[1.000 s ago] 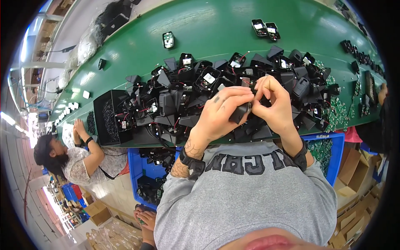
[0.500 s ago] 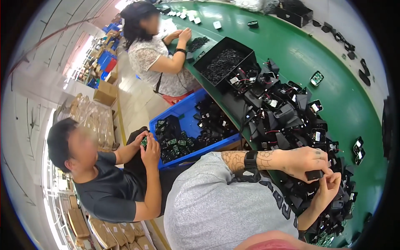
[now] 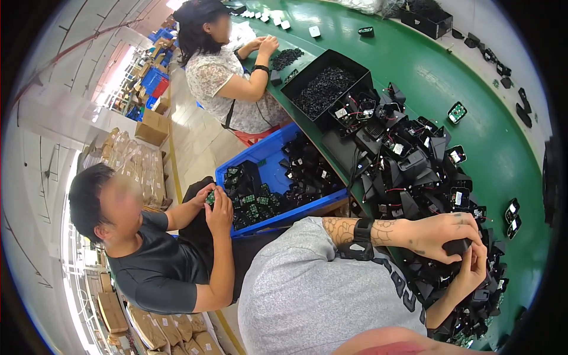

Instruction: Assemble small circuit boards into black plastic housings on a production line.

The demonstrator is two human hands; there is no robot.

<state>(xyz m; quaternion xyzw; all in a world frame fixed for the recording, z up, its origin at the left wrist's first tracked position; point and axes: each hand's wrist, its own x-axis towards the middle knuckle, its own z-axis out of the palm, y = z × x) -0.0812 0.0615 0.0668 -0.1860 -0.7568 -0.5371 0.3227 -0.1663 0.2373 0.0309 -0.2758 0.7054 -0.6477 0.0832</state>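
My left hand point(image 3: 439, 235), with a tattooed forearm and a dark wristband, is closed around a small black plastic casing point(image 3: 455, 246). Against the casing's near edge, my right hand point(image 3: 472, 269) has its fingertips pinched, partly hidden behind the left fingers. What the right fingertips grip exactly does not show. Both hands are just above a heap of black plastic housings point(image 3: 408, 171), several of them with red wires and pale labels inside.
On the green table point(image 3: 491, 136) lie a black bin point(image 3: 296, 100) of small black parts and loose opened housings point(image 3: 457, 112). A blue crate point(image 3: 222, 171) holds circuit boards and black parts. One person point(image 3: 154, 260) handles a green board; another person point(image 3: 236, 89) works at the table's far end.
The casing has turned in my hands, and my left fingers have curled further over it. My right hand has come closer to the left. The whole view has shifted slightly.
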